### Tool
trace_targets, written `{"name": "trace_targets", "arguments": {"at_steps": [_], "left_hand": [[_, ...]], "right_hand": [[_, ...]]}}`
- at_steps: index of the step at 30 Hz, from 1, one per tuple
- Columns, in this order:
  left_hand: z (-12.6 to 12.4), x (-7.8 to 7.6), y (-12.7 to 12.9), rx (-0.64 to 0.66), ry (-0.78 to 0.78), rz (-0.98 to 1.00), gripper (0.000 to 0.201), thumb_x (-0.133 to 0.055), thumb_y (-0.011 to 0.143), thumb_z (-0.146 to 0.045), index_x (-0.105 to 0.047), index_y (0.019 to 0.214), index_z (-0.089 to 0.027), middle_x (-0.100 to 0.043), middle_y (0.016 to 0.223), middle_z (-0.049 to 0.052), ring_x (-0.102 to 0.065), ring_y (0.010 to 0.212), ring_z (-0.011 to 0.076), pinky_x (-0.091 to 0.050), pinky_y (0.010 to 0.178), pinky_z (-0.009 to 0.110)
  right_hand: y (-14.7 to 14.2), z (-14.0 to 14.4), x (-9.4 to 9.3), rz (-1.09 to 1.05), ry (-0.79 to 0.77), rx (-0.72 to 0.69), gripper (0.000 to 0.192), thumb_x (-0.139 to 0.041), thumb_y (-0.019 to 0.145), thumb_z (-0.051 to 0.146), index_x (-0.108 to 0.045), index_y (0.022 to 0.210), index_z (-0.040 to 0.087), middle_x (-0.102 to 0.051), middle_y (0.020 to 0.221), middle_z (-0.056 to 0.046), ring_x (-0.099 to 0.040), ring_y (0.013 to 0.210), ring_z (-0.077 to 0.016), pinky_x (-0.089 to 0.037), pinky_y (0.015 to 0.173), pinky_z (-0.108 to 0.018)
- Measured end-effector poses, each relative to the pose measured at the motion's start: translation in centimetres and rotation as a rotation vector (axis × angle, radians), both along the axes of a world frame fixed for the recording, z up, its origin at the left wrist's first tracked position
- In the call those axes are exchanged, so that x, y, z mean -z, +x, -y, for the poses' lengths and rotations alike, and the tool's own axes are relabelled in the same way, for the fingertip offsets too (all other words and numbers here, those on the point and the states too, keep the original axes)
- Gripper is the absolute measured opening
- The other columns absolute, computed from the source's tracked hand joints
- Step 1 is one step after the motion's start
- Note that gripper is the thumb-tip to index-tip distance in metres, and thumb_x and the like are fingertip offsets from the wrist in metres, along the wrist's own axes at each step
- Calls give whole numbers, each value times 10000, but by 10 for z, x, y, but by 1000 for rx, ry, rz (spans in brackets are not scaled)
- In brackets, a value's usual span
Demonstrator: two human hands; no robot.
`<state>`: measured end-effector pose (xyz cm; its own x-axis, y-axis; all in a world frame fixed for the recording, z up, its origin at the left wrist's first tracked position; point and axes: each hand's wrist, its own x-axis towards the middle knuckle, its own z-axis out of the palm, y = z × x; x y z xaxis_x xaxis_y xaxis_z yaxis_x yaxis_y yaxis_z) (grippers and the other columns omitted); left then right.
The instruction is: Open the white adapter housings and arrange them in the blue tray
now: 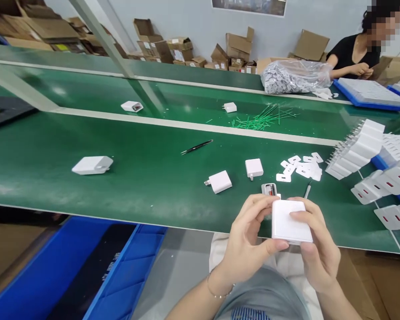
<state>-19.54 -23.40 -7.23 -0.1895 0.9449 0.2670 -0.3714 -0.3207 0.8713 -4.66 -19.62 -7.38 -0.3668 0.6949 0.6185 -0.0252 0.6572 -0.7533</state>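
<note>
Both my hands hold one white square charger [290, 221] just above the near edge of the green belt [146, 178]. My left hand [250, 242] grips its left side, thumb under the bottom edge. My right hand [316, 249] holds the right side, with a fingertip lying on the top face. Just behind the charger sits another charger [269, 189] with its red port facing me. Two more white chargers [219, 181] [254, 168] lie on the belt a little further out.
Small white labels [302, 168] lie scattered to the right, beside rows of stacked chargers [356, 149] on blue trays. Black tweezers [196, 147] and another charger [92, 165] lie to the left. A blue bin [120, 275] stands below the belt. A seated person [353, 55] works at the far right.
</note>
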Motion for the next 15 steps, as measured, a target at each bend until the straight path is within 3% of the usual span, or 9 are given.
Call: {"name": "trace_targets", "arguments": {"at_steps": [4,8,15], "left_hand": [[-3,-3,8,41,-15,16,464,-849,733,-360,-721,1173,-285,-539,1085,47,-592,1021,208,-528,942,312],[-6,-5,14,56,-40,41,468,-856,722,-358,-724,1166,-292,-541,1075,39,-596,1009,202,-528,928,299],[-20,3,24,90,-110,85,411,-841,738,-341,-749,1133,-272,-558,1035,40,-629,1005,212,-531,951,332]], "right_hand": [[-3,2,2,-67,21,51,249,-418,1010,265,-634,1134,254,-543,1234,-103,-526,1142,-270,-503,803,-396],[4,4,-2,-129,-44,6,245,-433,1006,228,-663,1078,272,-529,1265,-81,-509,1159,-256,-491,798,-373],[24,-4,-4,-34,-224,14,297,-529,980,198,-684,1186,347,-575,1286,-48,-540,1211,-221,-509,909,-336]]}}
